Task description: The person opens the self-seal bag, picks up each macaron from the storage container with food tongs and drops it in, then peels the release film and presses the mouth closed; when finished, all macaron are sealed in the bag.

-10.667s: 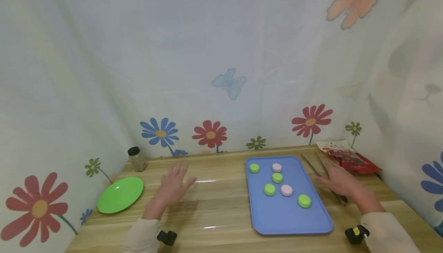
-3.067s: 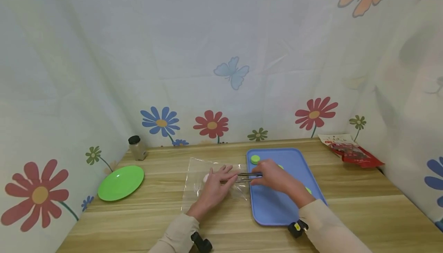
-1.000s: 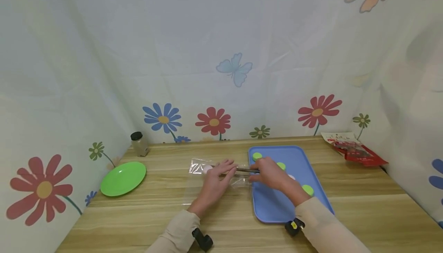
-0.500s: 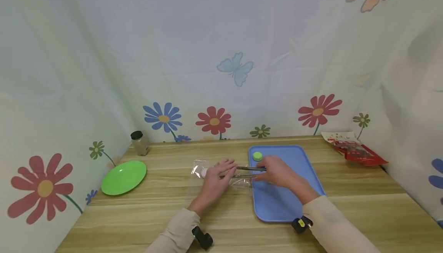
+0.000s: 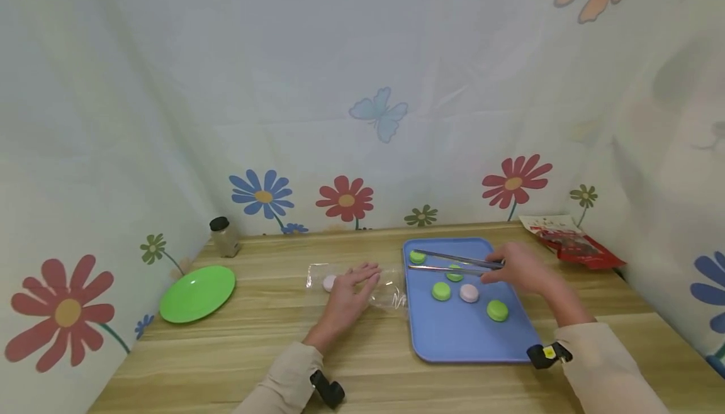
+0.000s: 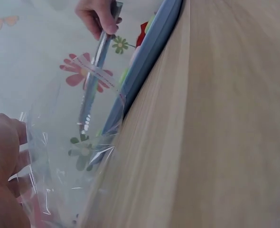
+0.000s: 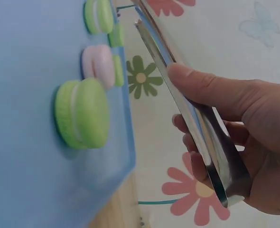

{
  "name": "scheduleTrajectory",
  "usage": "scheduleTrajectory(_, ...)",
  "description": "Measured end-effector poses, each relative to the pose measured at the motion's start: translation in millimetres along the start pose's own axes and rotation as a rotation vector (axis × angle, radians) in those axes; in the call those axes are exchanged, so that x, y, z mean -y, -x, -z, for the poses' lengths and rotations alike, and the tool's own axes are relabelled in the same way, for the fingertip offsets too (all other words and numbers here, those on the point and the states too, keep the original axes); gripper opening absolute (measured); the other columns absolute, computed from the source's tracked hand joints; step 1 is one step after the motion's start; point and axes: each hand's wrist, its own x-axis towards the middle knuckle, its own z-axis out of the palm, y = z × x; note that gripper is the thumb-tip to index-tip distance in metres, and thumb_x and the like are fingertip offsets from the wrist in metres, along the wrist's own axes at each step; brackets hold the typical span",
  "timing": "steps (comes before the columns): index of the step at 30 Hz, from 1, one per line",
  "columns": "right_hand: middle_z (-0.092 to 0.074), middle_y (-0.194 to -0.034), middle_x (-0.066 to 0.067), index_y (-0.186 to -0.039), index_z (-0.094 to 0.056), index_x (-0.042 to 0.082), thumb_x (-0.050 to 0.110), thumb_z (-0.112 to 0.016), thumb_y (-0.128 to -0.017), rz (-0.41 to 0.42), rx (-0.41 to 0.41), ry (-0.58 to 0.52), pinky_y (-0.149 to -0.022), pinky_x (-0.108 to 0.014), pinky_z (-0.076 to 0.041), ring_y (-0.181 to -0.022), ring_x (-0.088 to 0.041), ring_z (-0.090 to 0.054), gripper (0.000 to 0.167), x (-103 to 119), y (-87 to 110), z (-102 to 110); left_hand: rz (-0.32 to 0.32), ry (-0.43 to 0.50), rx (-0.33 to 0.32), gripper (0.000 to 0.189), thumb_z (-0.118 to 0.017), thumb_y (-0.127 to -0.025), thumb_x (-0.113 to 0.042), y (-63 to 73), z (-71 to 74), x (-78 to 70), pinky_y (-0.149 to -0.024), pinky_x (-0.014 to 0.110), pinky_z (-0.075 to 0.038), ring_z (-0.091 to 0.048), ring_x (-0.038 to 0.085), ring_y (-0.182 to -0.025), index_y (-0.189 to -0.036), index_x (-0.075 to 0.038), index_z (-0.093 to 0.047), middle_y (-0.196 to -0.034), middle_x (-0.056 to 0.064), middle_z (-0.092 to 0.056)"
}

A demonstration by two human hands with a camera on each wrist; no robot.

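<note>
My left hand (image 5: 348, 301) holds the mouth side of a clear plastic bag (image 5: 387, 288) lying on the table. A pink macaron (image 5: 329, 283) shows in the bag, left of the fingers. Beside it stands a blue tray (image 5: 453, 338) with a pink macaron (image 5: 468, 293) and several green macarons (image 5: 497, 311). Metal tongs (image 7: 225, 161) are gripped in my right hand (image 5: 523, 269) between thumb and fingers. Their arms are spread above the tray's far part, tips pointing left, with nothing between them. In the left wrist view the bag film (image 6: 54, 142) rises in front of the fingers.
A green plate (image 5: 197, 294) lies at the left, with a black-capped jar (image 5: 224, 238) behind it. At the back right is a red and white packet (image 5: 572, 242). A flowered curtain (image 5: 306, 118) borders the table's far edge.
My right hand has drawn the tongs out of the bag and rightward over the tray. The pink macaron stays in the bag; much earlier two pink ones lay on the tray.
</note>
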Motion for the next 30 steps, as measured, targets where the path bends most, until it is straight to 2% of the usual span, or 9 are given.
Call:
scheduleTrajectory(5, -0.069, -0.086, -0.008, -0.108, -0.072, -0.009, 0.022, -0.085, -0.081, -0.034, -0.003, -0.013, -0.060, -0.030, -0.047, -0.071, -0.020, -0.054, 0.043, -8, -8.4, -7, 0.014, 0.007, 0.022, 0.028, -0.063, -0.100, -0.020, 0.6, 2.0, 0.2, -0.117, 0.059, -0.023, -0.049, 0.036, -0.134, -0.119, -0.001, -0.072, -0.132, 0.016, -0.063)
scheduleTrajectory(12, -0.067, -0.087, -0.007, -0.113, -0.071, -0.009, 0.023, -0.085, -0.082, -0.081, -0.015, 0.015, -0.063, -0.031, -0.046, -0.073, -0.021, -0.053, 0.047, -13, -13.1, -14, 0.023, 0.008, 0.040, 0.030, -0.063, -0.101, -0.021, 1.3, 3.5, 0.8, -0.116, 0.061, -0.021, -0.049, 0.034, -0.134, -0.119, 0.001, -0.071, -0.133, 0.019, -0.062)
scheduleTrajectory(22, -0.068, -0.087, -0.005, -0.113, -0.072, -0.007, 0.024, -0.083, -0.083, -0.085, -0.013, 0.012, -0.062, -0.031, -0.043, -0.073, -0.021, -0.052, 0.044, -17, -16.8, -17, 0.005, -0.004, 0.041, 0.027, -0.065, -0.099, -0.018, 0.4, 4.0, 0.7, -0.116, 0.062, -0.022, -0.049, 0.042, -0.132, -0.118, 0.000, -0.072, -0.131, 0.019, -0.063)
scheduleTrajectory(30, -0.068, -0.088, -0.005, -0.112, -0.073, -0.006, 0.024, -0.083, -0.084, -0.070, -0.017, 0.006, -0.062, -0.031, -0.043, -0.074, -0.020, -0.052, 0.042, -19, -15.9, -17, 0.017, -0.030, 0.053, 0.026, -0.066, -0.099, -0.020, 1.6, 4.5, -0.9, -0.117, 0.058, -0.024, -0.050, 0.032, -0.133, -0.118, -0.005, -0.074, -0.131, 0.015, -0.064)
